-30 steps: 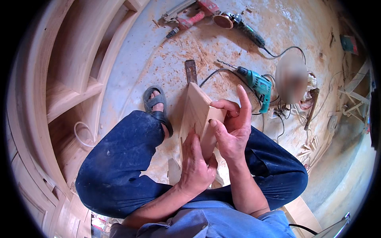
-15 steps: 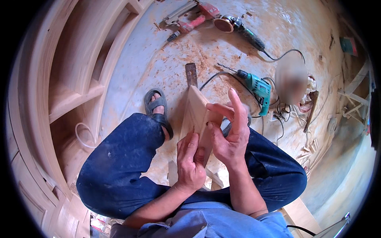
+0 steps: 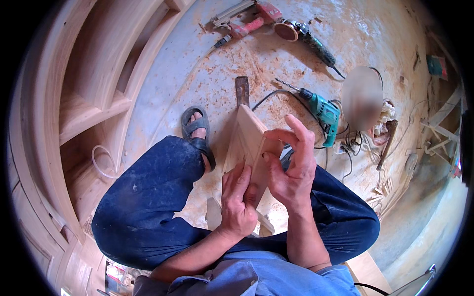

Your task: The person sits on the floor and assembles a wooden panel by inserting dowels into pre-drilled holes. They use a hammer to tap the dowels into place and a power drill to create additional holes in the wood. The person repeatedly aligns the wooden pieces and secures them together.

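Note:
A pale wooden board (image 3: pixel 245 135) stands tilted between my knees, its narrow top end pointing away from me. My left hand (image 3: pixel 239 200) is closed around the board's lower left part, with the thumb along it. Higher up, my right hand (image 3: pixel 295 170) pinches the board's right edge between thumb and index finger, its other fingers raised. Both palms are hidden. Just beyond the board's far end lies a flat, dark brown strip (image 3: pixel 242 90) on the floor.
A teal power drill (image 3: pixel 323 112) with a long bit lies ahead right. Farther off are an angle grinder (image 3: pixel 308 42) and a red nail gun (image 3: pixel 252 24). A wooden cabinet frame (image 3: pixel 94 116) fills the left side. Sawdust and cables cover the floor; wood scraps (image 3: pixel 382 192) lie right.
My view has shifted slightly. My right hand and the board's top appear a little farther right, and both hands keep the same hold.

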